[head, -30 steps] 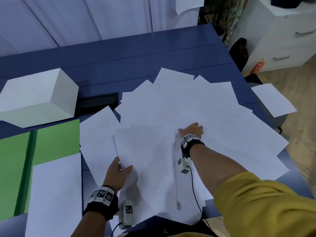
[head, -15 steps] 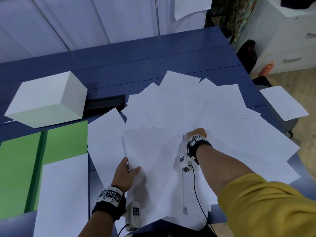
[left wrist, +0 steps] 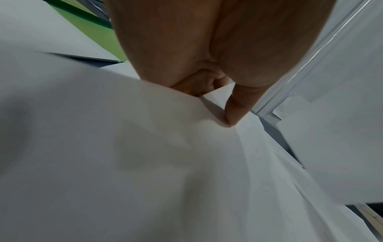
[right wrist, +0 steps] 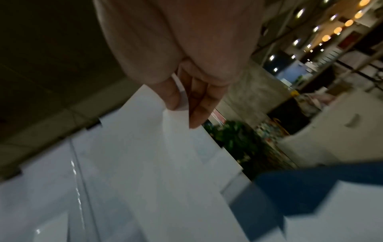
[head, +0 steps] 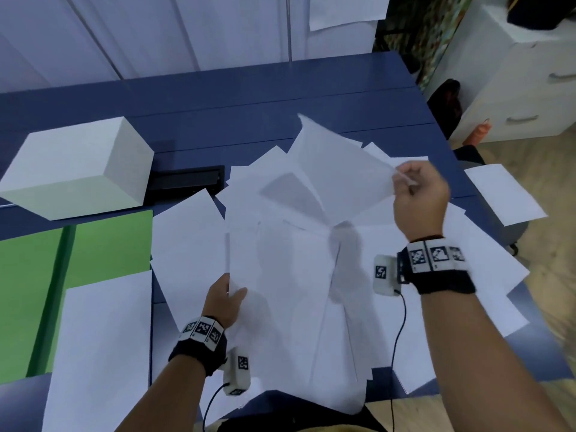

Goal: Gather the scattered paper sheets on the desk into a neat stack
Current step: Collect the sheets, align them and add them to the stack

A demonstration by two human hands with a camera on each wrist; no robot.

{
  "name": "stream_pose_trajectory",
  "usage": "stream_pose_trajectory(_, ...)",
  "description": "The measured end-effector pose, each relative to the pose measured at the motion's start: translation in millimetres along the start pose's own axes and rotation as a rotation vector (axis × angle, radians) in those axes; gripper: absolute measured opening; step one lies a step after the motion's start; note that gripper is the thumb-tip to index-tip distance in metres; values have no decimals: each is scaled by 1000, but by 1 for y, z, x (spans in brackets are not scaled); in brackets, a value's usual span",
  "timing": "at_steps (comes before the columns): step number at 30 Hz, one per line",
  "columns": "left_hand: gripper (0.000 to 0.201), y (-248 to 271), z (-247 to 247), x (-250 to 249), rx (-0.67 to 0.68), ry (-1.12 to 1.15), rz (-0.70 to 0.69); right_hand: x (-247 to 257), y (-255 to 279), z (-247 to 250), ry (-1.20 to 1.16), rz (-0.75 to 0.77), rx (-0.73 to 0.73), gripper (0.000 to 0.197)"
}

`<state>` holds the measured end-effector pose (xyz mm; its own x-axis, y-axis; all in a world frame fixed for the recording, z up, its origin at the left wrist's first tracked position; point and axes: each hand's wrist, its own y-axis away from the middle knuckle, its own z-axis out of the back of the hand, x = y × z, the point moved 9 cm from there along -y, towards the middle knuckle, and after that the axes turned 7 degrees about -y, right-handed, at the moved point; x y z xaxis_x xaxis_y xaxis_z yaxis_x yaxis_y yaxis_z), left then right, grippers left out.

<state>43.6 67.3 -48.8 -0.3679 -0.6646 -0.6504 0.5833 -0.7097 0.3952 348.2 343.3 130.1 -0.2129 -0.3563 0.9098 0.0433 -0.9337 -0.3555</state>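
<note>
Several white paper sheets (head: 311,275) lie fanned over the near right part of the blue desk (head: 249,98). My left hand (head: 229,296) pinches the left edge of a gathered bundle of sheets (left wrist: 145,163) near the front, thumb on top. My right hand (head: 408,182) is raised above the pile and pinches the corner of one lifted sheet (head: 336,173), which hangs tilted in the air. The right wrist view shows that sheet (right wrist: 145,155) caught between thumb and fingers (right wrist: 199,108).
A white box (head: 78,166) stands at the back left, a black slot (head: 187,179) beside it. Green folders (head: 93,244) lie at the left under a separate sheet (head: 103,347). One sheet (head: 505,191) lies off the desk's right edge. White drawers (head: 514,88) stand at far right.
My right hand has left the pile's middle, risen up and to the right, and now lifts one sheet by its corner. The left hand keeps its grip on the bundle's edge.
</note>
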Motion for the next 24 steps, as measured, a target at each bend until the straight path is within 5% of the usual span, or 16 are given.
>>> stream_pose_trajectory(6,34,-9,0,8,-6,-32,37,119,-25,37,-246,199,66,25)
stream_pose_trajectory(9,30,-11,0,9,-3,-16,47,117,-27,33,-320,93,191,26)
stream_pose_trajectory(13,16,-14,-6,10,20,18,47,46,-17,3,-459,-247,282,35)
stream_pose_trajectory(18,11,-15,-12,6,53,42,39,-123,43,-46,-57,-689,366,13)
stream_pose_trajectory(21,15,-17,-13,5,85,41,43,-176,86,-69,264,-708,491,7)
stream_pose_trajectory(24,8,-17,-16,10,119,61,85,-184,117,-86,338,-674,517,19)
